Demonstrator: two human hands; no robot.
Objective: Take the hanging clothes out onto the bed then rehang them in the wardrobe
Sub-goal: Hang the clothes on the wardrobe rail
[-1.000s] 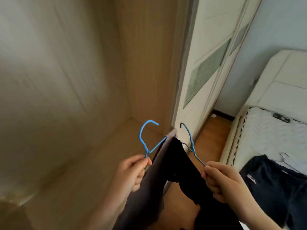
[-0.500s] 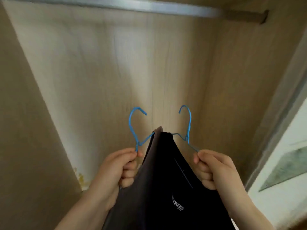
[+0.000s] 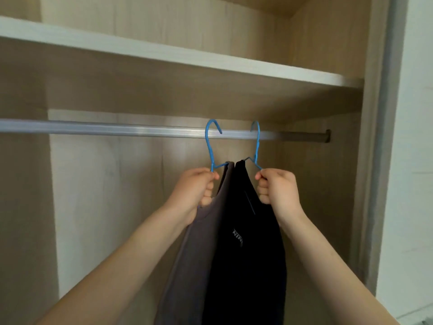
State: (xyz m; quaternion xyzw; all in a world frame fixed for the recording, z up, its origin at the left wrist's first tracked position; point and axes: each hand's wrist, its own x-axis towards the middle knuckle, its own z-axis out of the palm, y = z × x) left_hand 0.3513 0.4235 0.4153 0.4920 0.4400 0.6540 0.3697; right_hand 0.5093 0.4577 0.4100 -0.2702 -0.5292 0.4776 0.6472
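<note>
Rehang step, 2 items at once. Left hand [image 3: 196,188] is pinching the neck of the left hanger [image 3: 208,146], which is carrying the grey top [image 3: 187,266]. Right hand [image 3: 278,188] is pinching the neck of the right hanger [image 3: 257,146], which is carrying the black top [image 3: 246,266]. Both tops are hanging side by side, touching, inside the wardrobe [image 3: 323,55]. Both hooks are overlapping the rail [image 3: 117,130] near its right end, under the shelf [image 3: 164,55]. Cannot tell if either is seated. Next move, my read: getting each hook over the rail, lowering until the rail is taking the weight, then letting go.
</note>
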